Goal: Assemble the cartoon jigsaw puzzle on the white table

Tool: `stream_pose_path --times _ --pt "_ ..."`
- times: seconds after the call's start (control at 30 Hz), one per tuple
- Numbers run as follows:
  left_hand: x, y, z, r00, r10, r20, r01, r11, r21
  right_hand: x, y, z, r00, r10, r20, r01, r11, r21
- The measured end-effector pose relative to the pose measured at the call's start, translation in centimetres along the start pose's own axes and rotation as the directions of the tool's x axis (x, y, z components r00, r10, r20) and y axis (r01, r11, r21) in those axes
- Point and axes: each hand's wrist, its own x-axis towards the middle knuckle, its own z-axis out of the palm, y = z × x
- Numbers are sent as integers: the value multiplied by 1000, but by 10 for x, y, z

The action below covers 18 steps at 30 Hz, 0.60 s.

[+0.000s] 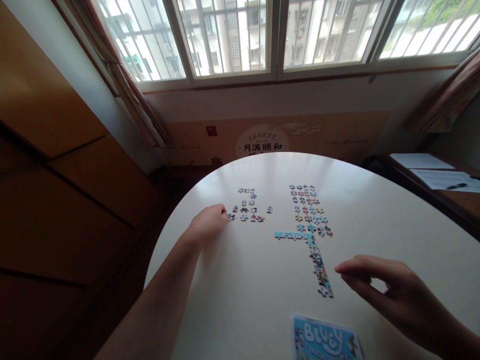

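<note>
My left hand (212, 221) is closed, its curled fingertips at a small jigsaw puzzle piece (231, 217) on the left edge of a loose group. The undersides of those fingers are hidden. My right hand (386, 282) hovers at the right with thumb and index finger pinched together, and no piece shows between them. Left of its fingertips lies a joined puzzle border (318, 265), an L-shaped corner with a light blue top strip (292, 235). Above that strip, loose puzzle pieces (307, 210) lie in rows. One single piece (270, 210) sits between the two groups.
A blue Bluey puzzle picture (326, 340) lies at the near edge of view on the round white table (240, 290). Papers (442, 179) and a pen rest on a dark surface at the right. A wooden cabinet (75, 200) stands at the left, barred windows behind.
</note>
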Motion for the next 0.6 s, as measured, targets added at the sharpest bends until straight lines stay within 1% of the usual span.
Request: stream_pose_path --times 0.07,0.2,0.27,0.4,0.43,0.47,0.6 --pt "2 2 0 1000 -2 1 2 1000 27 1 1 -1 1000 10 4 -10 1000 9" --pt "-1 9 -1 1000 1 20 -3 996 89 4 0 -6 998 46 -40 -45 998 32" --pt "0 13 1 999 32 35 -35 993 109 6 1 -7 996 79 -51 -76 996 50" --pt "11 16 7 998 17 53 -25 988 154 9 6 -9 989 139 -43 -131 980 149" --pt "14 15 8 999 -13 44 5 983 181 9 7 -9 987 153 -53 -141 973 182" --pt "17 15 9 1000 -13 15 10 979 202 10 8 -9 984 166 -66 -150 968 203" --pt "21 13 8 1000 -17 13 13 966 258 11 13 -9 979 168 -115 -133 955 266"
